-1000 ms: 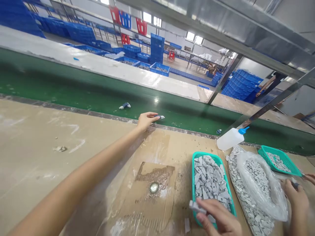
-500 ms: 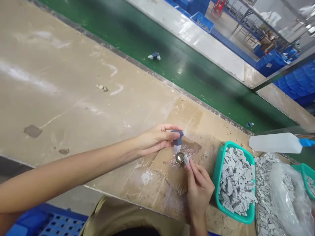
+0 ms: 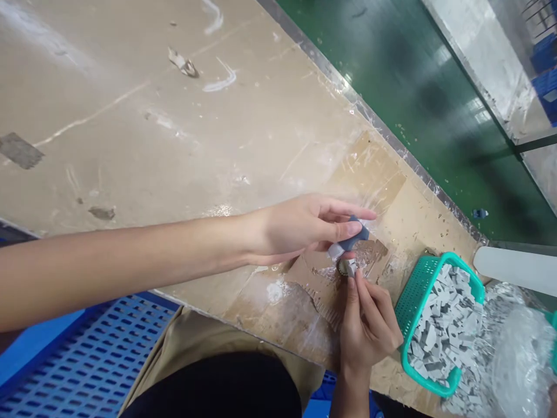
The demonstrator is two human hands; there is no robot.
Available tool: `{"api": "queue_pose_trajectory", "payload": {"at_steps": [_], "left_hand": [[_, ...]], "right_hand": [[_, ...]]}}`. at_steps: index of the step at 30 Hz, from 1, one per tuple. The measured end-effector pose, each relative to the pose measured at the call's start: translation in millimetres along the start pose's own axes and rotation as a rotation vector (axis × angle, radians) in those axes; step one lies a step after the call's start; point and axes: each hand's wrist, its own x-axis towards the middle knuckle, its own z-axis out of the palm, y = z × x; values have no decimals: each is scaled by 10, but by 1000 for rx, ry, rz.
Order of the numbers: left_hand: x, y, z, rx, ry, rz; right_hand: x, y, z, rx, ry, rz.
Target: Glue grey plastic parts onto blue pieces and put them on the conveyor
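My left hand [image 3: 322, 223] pinches a small dark-blue plastic part [image 3: 355, 235] with a whitish piece [image 3: 335, 251] at its lower end. Just below it, my right hand [image 3: 369, 325] holds a small light-grey plastic piece [image 3: 350, 267] between thumb and fingertips. That grey piece is over a small round metal cap [image 3: 343, 267], which it partly covers. Whether the piece touches the cap I cannot tell. Under both hands lies a torn, glossy-smeared sheet of cardboard [image 3: 319, 284] on the worktable.
Right of my right hand stands a green basket [image 3: 407, 302] full of grey pieces [image 3: 444, 325]. Beyond it are a clear plastic bag [image 3: 517, 348] and a white bottle [image 3: 517, 270]. A green belt [image 3: 404, 87] runs behind the table, with a small blue part [image 3: 480, 213] on it.
The view has turned and come closer. My left hand has tilted the blue part. My right hand has brought the grey piece from beside the metal cap to over it.
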Motion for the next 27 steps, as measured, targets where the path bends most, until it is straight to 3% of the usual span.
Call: {"api": "queue_pose_trajectory", "payload": {"at_steps": [6, 17, 22, 27], "left_hand": [[-16, 79, 63, 61, -20, 23], [0, 9, -2, 142, -26, 118], [20, -165, 24, 286, -14, 222], [-23, -400, 75, 303, -115, 193]], "right_hand": [[-3, -2, -3, -15, -11, 12], [-8, -24, 4, 12, -4, 7], [-1, -82, -81, 197, 108, 227], [42, -164, -156, 288, 189, 178]]}}
